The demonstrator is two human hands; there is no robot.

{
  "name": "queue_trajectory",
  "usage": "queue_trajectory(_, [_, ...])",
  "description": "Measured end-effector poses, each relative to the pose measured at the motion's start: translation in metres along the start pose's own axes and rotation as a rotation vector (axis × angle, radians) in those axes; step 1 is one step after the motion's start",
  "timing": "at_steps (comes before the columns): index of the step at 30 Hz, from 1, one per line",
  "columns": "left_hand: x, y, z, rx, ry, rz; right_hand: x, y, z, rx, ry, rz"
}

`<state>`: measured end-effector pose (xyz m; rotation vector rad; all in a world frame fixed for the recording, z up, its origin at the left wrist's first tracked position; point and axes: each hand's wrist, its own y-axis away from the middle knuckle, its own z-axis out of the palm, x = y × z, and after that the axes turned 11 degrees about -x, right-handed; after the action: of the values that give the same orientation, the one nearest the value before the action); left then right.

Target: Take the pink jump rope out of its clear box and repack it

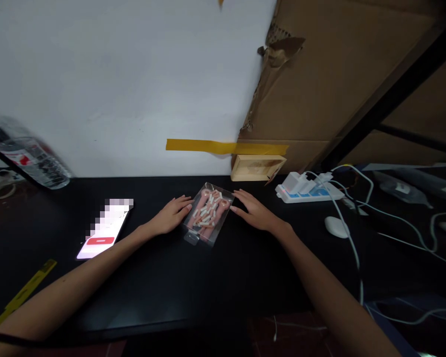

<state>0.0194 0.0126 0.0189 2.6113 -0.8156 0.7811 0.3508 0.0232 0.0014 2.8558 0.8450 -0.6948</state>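
Observation:
A clear plastic box (pixel 209 213) lies tilted on the black table (pixel 152 292), with pink handled pieces and several small white and pink pieces inside. Its transparent end flap points toward the near left. On the box's left side rests my left hand (pixel 171 214), fingers spread, fingertips at the box edge. My right hand (pixel 253 210) lies at the upper right edge of the box, fingers apart. Neither hand is closed round anything.
A lit phone (pixel 106 230) lies left of my left hand, and a plastic bottle (pixel 31 156) leans farther left. Behind stands a wooden frame (pixel 254 168). To the right are a power strip (pixel 308 191), a white mouse (pixel 336 227) and loose cables.

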Motion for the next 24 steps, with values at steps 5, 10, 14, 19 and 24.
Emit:
queue_trajectory(5, [0.003,-0.002,-0.016,0.093,0.016,0.038,-0.012,0.0,-0.007,0.052,-0.002,-0.088])
queue_trajectory(10, [0.021,0.002,-0.025,0.245,-0.182,0.018,-0.019,0.0,-0.008,0.033,-0.022,-0.186])
queue_trajectory(14, [0.042,0.008,-0.006,0.176,-0.358,-0.018,-0.026,0.001,-0.009,0.018,-0.053,-0.253])
queue_trajectory(19, [0.042,-0.004,0.012,0.062,-0.468,-0.09,-0.031,0.003,-0.011,-0.028,-0.065,-0.271])
queue_trajectory(24, [0.029,-0.014,0.003,0.036,-0.587,0.032,-0.018,0.003,-0.011,-0.054,-0.086,-0.203])
